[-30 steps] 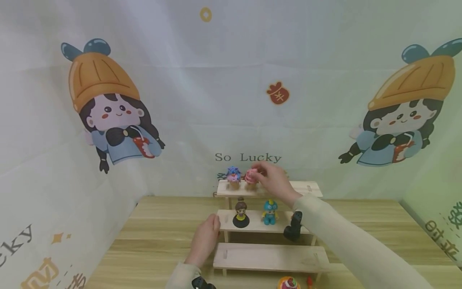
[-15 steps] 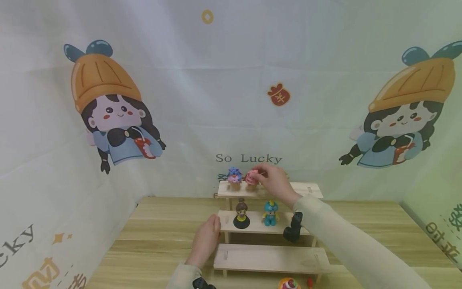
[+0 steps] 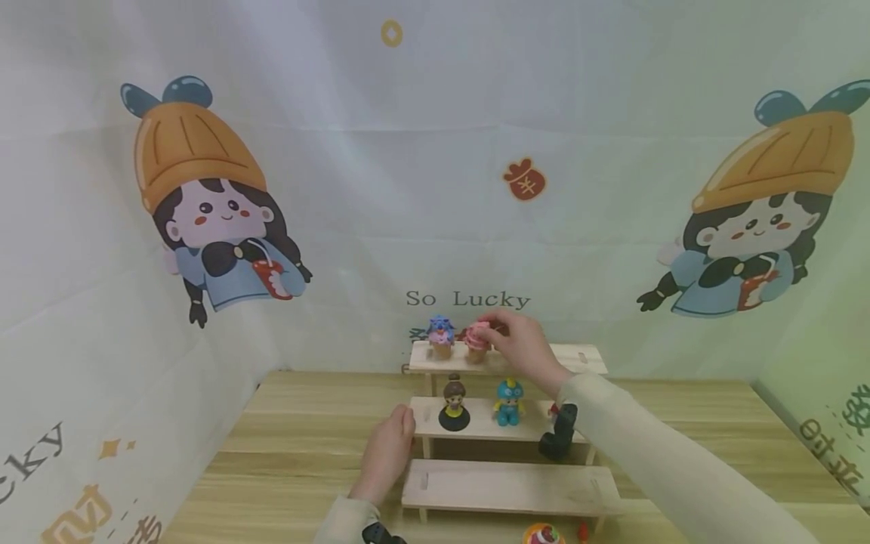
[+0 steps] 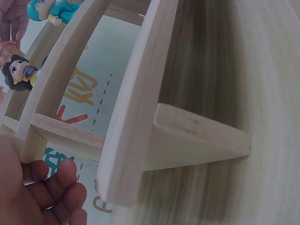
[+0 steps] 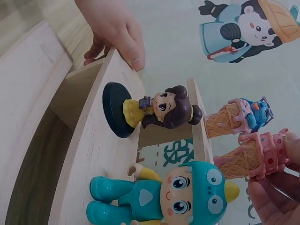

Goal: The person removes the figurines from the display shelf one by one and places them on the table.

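Note:
My right hand (image 3: pixel 526 347) pinches the pink ice cream cone toy (image 3: pixel 477 341) between thumb and fingers at the top shelf (image 3: pixel 571 358). Just left of it stands the blue-topped cone toy (image 3: pixel 441 338); the right wrist view shows the pink cone (image 5: pixel 246 157) upright beside the blue one (image 5: pixel 253 115). My left hand (image 3: pixel 386 455) grips the left end of the middle shelf (image 3: pixel 479 428), with its thumb on top in the right wrist view and its fingers curled by the edge in the left wrist view. The brown-haired figure (image 3: pixel 454 403) and the teal figure (image 3: pixel 509 403) stand on that shelf.
The lower shelf (image 3: pixel 510 486) is in front of the middle one. A round orange toy (image 3: pixel 544 533) and a small red thing (image 3: pixel 583 532) lie at the bottom edge on the wooden table (image 3: pixel 285 446). Behind hangs a printed cloth (image 3: pixel 408 189).
My right hand has shifted slightly to the right and nearer with the pink cone, widening its gap from the blue-topped one. My left hand has stayed at the shelf end.

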Tool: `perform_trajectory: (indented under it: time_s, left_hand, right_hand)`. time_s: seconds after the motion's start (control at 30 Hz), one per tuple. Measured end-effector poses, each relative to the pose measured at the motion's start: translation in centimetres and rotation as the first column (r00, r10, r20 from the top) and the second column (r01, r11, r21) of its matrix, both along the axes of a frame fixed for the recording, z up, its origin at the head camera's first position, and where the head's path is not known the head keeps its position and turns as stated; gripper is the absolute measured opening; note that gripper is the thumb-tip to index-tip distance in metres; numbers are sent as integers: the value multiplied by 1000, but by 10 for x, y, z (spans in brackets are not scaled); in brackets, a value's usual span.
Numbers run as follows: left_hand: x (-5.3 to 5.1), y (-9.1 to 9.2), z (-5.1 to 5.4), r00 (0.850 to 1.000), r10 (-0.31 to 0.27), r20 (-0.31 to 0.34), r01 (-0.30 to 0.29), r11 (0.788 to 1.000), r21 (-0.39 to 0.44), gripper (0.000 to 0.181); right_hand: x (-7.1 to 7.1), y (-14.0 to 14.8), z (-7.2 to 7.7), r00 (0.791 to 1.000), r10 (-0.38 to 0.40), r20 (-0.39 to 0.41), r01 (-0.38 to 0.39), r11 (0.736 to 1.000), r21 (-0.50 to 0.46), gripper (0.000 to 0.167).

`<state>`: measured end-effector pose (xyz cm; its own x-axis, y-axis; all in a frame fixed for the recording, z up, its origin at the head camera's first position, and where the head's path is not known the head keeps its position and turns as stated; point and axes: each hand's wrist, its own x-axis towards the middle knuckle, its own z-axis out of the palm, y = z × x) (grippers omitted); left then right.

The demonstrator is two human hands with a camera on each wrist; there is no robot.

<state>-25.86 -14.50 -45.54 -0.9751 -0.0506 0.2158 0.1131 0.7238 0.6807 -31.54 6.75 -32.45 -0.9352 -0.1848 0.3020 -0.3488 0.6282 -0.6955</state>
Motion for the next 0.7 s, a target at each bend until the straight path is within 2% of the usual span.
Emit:
perform_trajectory:
  time_s: [0.23,0.53,0.7]
  left_hand:
    - [1,1,2,1000,5,-6,-5,1000,1,27]
    - [1,0,2,1000,-2,-1,2,1000,-2,27]
    - [-1,0,1,1000,-14,12,14,1000,2,28]
  right_hand:
    - [7,3,1,1000,8,-12,-8,1000,-7,26]
    - [22,9,3,995,53,-88,-51,998,25,23]
    - [29,12,4,992,70,-103,-68,997,22,23]
